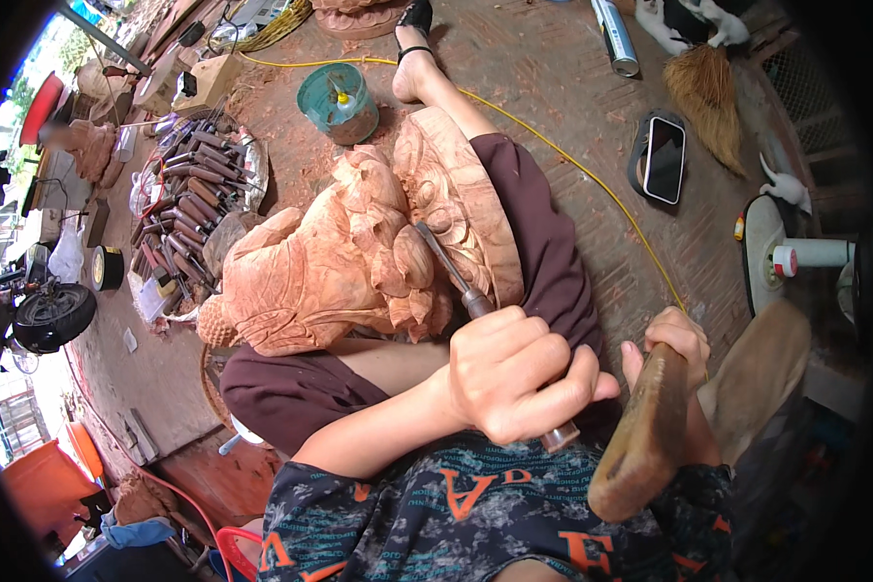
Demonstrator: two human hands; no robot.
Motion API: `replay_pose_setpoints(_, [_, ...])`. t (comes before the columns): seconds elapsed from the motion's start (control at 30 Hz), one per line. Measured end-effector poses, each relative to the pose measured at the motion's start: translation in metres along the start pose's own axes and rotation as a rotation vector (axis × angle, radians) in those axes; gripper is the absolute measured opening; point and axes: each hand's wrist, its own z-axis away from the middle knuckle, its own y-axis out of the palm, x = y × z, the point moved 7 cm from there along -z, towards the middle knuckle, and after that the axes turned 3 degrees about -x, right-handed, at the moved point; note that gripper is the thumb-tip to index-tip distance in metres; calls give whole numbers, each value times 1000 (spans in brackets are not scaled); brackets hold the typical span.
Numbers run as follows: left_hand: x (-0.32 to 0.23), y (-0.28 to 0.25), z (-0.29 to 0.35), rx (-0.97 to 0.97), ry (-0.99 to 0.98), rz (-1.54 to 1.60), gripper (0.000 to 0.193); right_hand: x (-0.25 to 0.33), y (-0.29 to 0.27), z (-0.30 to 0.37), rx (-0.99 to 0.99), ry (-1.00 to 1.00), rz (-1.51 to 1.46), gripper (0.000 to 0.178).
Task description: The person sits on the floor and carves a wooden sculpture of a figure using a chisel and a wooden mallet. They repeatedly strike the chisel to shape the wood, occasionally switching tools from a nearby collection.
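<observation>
A reddish wooden carving (310, 267) of a robed figure lies on its side across my lap, its knobbly head to the left and its rounded base to the right. My left hand (524, 373) is wrapped round the handle of a chisel (476, 303). The chisel's narrow metal blade slants up and left, its tip against or just over the carved folds near the base. At the right, my right hand (681, 341) grips a worn wooden mallet (640, 441). The mallet's thick end hangs toward my shirt, apart from the chisel's butt.
Many wood-handled carving tools (194, 209) lie piled at the left. A teal bucket (344, 105) stands beyond the carving. A yellow cable (592, 173) crosses the floor. Rightward are a phone (664, 160), a straw broom (705, 102), a spray can (616, 39) and a cat (786, 186).
</observation>
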Motion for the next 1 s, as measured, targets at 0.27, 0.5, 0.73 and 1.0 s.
replay_pose_setpoints(0.27, [12,0,1,30,-46,22,24,10,-9,-1,-70,-116,-134,36])
replay_pose_setpoints(0.5, [19,11,-2,25,-96,-61,23,-3,-6,11,-95,-58,-102,30])
replay_pose_setpoints(0.73, [34,21,-4,292,-107,-39,27,-12,-3,18,-10,18,-43,28])
replay_pose_setpoints(1.0, [6,12,-5,217,66,27,23,-20,2,18,7,85,-53,31])
